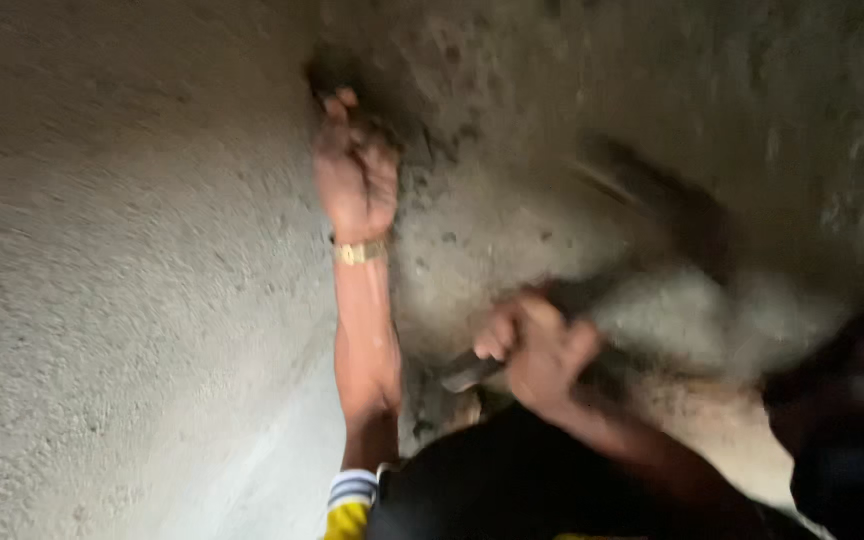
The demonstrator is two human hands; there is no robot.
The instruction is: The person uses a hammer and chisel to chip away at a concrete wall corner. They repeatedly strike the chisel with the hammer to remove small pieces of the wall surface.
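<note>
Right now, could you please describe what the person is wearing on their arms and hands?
Both hands are bare, with no gloves. The left hand has a gold-coloured wristwatch on the wrist, and near the elbow a sleeve cuff shows white with dark stripes above yellow. The right hand has no ring or band that the blurred picture shows; its forearm is bare.

Hands at a rough wall (132,250)
Left hand (354,170) at twelve o'clock against it; right hand (537,350) at five o'clock, gripping a tool (642,190).

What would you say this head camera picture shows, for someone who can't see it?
A left hand presses something dark against a rough grey wall while the right hand grips a blurred tool's handle. A gold watch circles the left wrist.
</note>
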